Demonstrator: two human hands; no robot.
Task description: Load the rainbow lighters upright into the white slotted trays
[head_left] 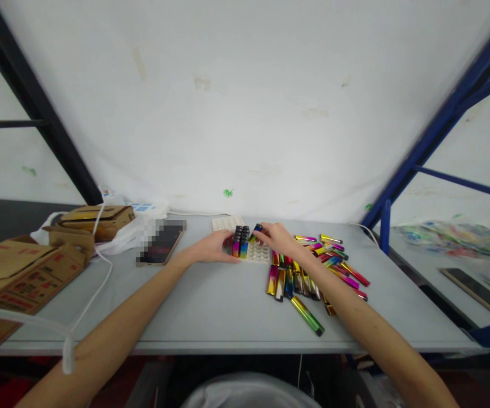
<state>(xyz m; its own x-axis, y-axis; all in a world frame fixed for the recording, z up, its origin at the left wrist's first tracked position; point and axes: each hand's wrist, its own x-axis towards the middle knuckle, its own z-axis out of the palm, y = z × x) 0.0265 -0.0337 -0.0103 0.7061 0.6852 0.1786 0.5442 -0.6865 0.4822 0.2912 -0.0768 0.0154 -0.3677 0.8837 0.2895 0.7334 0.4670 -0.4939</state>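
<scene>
A white tray (258, 254) with rows of round holes lies on the table in front of me. Several metallic lighters (240, 242) with dark tops stand upright, packed together at its left end. My left hand (216, 246) curls around that end, its fingers bent at the back and its thumb along the front edge. My right hand (275, 235) is closed on a single blue and gold lighter (255, 231), tilted above the tray just right of the standing ones. My fingers partly cover it. The tray's right end is partly hidden by my right hand and the loose lighters.
A pile of loose shiny lighters (298, 280) spreads on the right, partly under my right forearm. Another white holed tray (226, 222) lies behind. At left are a phone (163, 243), cardboard boxes (28, 266) and a white cable (107, 277). A blue metal frame (414, 153) stands at right.
</scene>
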